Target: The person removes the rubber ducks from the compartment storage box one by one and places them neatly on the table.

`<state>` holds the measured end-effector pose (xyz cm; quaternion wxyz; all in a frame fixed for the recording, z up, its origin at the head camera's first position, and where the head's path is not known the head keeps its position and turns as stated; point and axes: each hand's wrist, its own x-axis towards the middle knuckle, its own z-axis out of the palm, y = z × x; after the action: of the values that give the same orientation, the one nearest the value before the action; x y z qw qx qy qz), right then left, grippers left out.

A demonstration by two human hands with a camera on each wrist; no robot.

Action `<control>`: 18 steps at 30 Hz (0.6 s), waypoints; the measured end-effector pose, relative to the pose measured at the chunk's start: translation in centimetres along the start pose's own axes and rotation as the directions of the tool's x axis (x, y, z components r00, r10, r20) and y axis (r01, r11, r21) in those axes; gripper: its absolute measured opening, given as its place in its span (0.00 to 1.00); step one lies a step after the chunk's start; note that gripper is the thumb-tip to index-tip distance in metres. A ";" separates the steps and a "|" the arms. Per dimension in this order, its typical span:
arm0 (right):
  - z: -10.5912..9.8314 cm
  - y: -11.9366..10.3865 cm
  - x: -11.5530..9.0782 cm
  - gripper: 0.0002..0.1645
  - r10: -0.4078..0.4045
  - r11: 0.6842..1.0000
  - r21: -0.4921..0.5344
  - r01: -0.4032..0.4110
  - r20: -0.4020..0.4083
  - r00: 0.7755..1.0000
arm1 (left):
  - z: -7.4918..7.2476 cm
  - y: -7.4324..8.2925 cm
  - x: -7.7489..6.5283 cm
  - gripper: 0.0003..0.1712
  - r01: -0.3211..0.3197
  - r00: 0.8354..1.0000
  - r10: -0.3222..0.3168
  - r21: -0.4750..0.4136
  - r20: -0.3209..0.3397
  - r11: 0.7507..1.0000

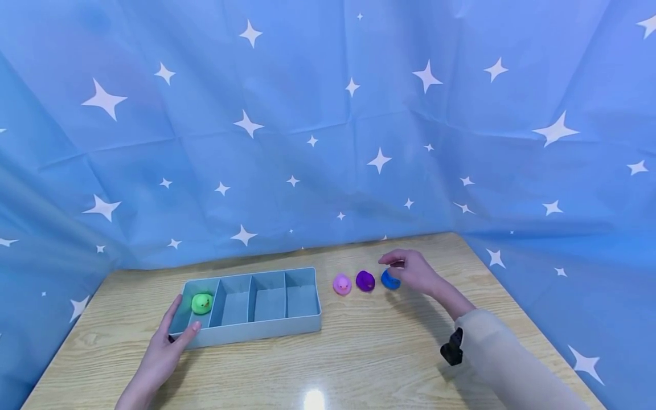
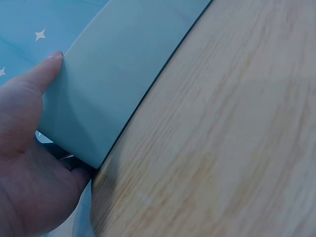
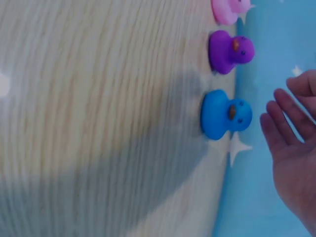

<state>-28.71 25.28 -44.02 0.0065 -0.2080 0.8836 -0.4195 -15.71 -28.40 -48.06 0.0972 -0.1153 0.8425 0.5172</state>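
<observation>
At its front left corner, my left hand point(image 1: 163, 347) grips a grey-blue divided box point(image 1: 256, 329). The thumb point(image 2: 47, 71) lies against the front wall and the fingers reach along the left end; some fingertips are hidden. A green rubber duck point(image 1: 202, 303) sits in the leftmost compartment. Over a blue rubber duck point(image 3: 215, 116), my right hand point(image 1: 414, 272) hovers with relaxed fingers. The right wrist view shows a gap between those fingers and the duck. Left of the blue duck stand a purple rubber duck point(image 1: 365, 281) and a pink rubber duck point(image 1: 342, 284), in a row.
The box and ducks stand on a light wood-grain table point(image 1: 369, 364). A blue curtain point(image 1: 328, 154) with white stars hangs behind the table and along its sides. On the right sleeve point(image 1: 504, 353) sits a small black device point(image 1: 452, 348).
</observation>
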 end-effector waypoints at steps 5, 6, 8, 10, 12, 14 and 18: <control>0.7 -1.7 0.5 0.17 -0.053 0.998 -0.014 0.054 0.032 0.998 | 0.0 0.0 -0.1 0.57 -0.013 1.000 0.013 0.000 -0.009 1.000; 0.8 -2.1 0.6 0.18 -0.065 0.998 -0.021 0.066 0.038 0.997 | 0.0 0.0 -0.1 0.57 -0.016 1.000 0.016 0.000 -0.011 1.000; 1.1 -2.9 0.8 0.18 -0.086 0.996 -0.035 0.088 0.044 0.995 | 0.0 0.0 -0.1 0.57 -0.016 1.000 0.016 -0.001 -0.009 1.000; 1.5 -3.6 1.2 0.18 -0.108 0.993 -0.039 0.110 0.048 0.993 | 0.0 0.1 -0.2 0.57 -0.015 1.000 0.015 -0.002 -0.008 1.000; 1.9 -4.3 1.6 0.18 -0.123 0.991 -0.040 0.125 0.055 0.991 | 0.0 0.1 -0.2 0.57 -0.014 1.000 0.014 0.000 -0.008 1.000; 2.4 -5.0 2.1 0.18 -0.136 0.990 -0.033 0.138 0.062 0.989 | 0.0 0.2 -0.3 0.57 -0.016 1.000 0.016 0.000 -0.011 1.000; 3.6 -6.5 2.7 0.19 -0.155 0.988 -0.014 0.156 0.092 0.984 | 0.0 0.1 -0.4 0.56 -0.031 0.999 0.031 -0.003 -0.016 1.000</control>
<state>-28.14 17.96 -41.07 0.0116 -0.2952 0.8678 -0.3995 -15.35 -28.29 -47.85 0.0824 -0.1067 0.8441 0.5190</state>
